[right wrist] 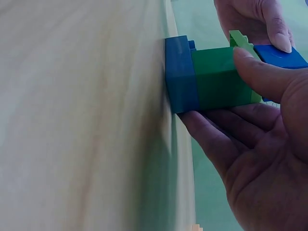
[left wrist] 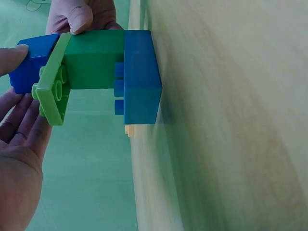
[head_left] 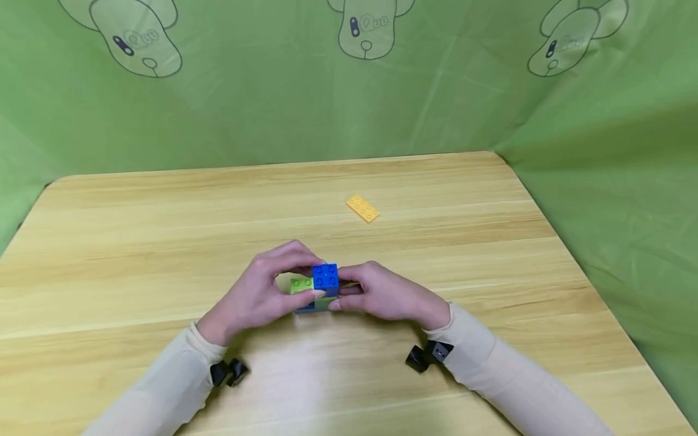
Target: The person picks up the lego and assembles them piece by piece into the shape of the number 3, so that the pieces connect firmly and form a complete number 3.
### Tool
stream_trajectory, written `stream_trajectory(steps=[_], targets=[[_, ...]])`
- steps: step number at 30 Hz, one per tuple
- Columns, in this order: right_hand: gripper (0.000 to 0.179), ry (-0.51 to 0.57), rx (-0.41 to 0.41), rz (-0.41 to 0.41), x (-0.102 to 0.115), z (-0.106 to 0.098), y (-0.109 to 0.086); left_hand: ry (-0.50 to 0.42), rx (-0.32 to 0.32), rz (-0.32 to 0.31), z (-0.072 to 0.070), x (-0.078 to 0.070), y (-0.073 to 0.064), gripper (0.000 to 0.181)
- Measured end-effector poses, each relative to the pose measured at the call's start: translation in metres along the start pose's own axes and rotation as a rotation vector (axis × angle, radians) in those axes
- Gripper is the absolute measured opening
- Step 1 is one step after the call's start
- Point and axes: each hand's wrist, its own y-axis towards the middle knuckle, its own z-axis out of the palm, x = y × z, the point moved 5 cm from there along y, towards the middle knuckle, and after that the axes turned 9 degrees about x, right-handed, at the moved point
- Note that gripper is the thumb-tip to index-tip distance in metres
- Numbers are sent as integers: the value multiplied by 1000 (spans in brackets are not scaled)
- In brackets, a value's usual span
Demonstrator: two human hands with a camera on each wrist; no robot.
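Note:
A small stack of toy building bricks stands on the table, between both hands. At its bottom is a blue brick with some studs showing; a green brick sits on one end of it. A light green plate tops the green brick and juts out to the left. On the plate's right part is a small blue brick, which my left hand pinches between thumb and fingers. My right hand grips the stack from the right, its thumb on the green brick in the right wrist view.
A flat orange studded plate lies on the wooden table, beyond the hands. Green cloth with printed cartoon shapes hangs behind the table and along its right side.

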Motion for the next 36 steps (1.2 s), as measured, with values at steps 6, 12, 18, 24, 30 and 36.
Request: stream_trajectory(steps=[6, 12, 18, 24, 30, 36], targets=[[33, -45, 5, -24, 4, -1, 0, 34, 11, 8, 0, -2, 1, 32], [30, -101, -13, -47, 8, -5, -1, 49, 7, -14, -1, -2, 1, 33], [27, -94, -21, -46, 10, -6, -2, 71, 16, -39, 1, -3, 3, 31], [27, -87, -20, -44, 8, -6, -1, 98, 27, -72, 0, -4, 4, 31], [31, -57, -17, -35, 7, -6, -2, 106, 36, -88, 0, -3, 4, 31], [33, -5, -10, -48, 6, -5, -1, 132, 50, -86, 0, -3, 5, 31]])
